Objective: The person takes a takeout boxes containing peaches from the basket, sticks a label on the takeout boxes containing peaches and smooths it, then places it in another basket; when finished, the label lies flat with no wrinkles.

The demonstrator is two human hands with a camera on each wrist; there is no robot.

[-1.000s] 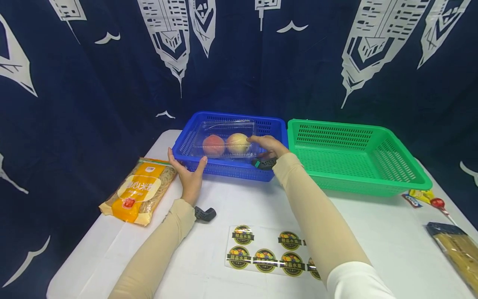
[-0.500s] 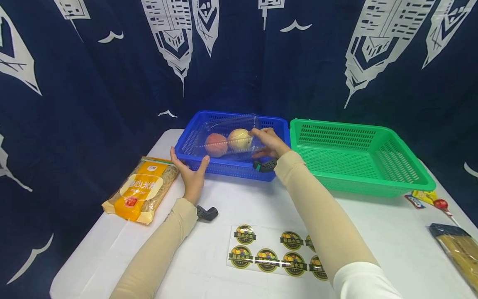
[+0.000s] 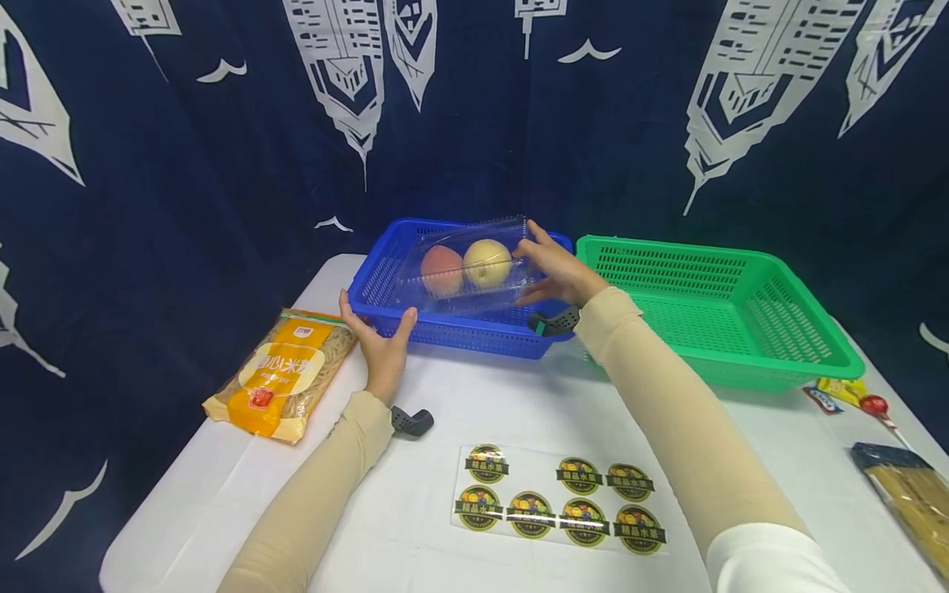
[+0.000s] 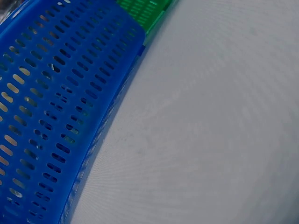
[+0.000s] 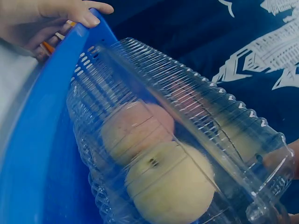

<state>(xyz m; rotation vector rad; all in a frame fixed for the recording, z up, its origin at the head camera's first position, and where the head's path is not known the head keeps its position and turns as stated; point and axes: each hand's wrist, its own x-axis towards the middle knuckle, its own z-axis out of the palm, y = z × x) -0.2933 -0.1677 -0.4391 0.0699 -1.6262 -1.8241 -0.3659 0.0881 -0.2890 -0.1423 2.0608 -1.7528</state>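
My right hand (image 3: 556, 265) holds the right end of a clear plastic clamshell box (image 3: 463, 306), its right side raised and the box tilted. Inside lie a pinkish peach (image 3: 441, 271) and a pale yellow peach (image 3: 488, 263), side by side; the right wrist view shows both through the ribbed plastic. The box is over the blue basket (image 3: 474, 336), overlapping its inside. My left hand (image 3: 382, 354) grips the basket's front left corner, thumb at the rim (image 5: 88, 17) and other fingers along the outside. Only the basket's slotted wall (image 4: 70, 93) shows in the left wrist view.
A green basket (image 3: 712, 362) stands against the blue one's right side. An orange bag of snacks (image 3: 280, 375) lies at left. Round fruit stickers on a sheet (image 3: 530, 515) lie in front. At right are small candies (image 3: 841, 389), a lollipop (image 3: 875, 404) and a brown package (image 3: 908, 502).
My right hand has raised the right end of the clamshell box and moved up and rightward, the peaches tilting along with it. My left hand stays at the blue basket's corner.
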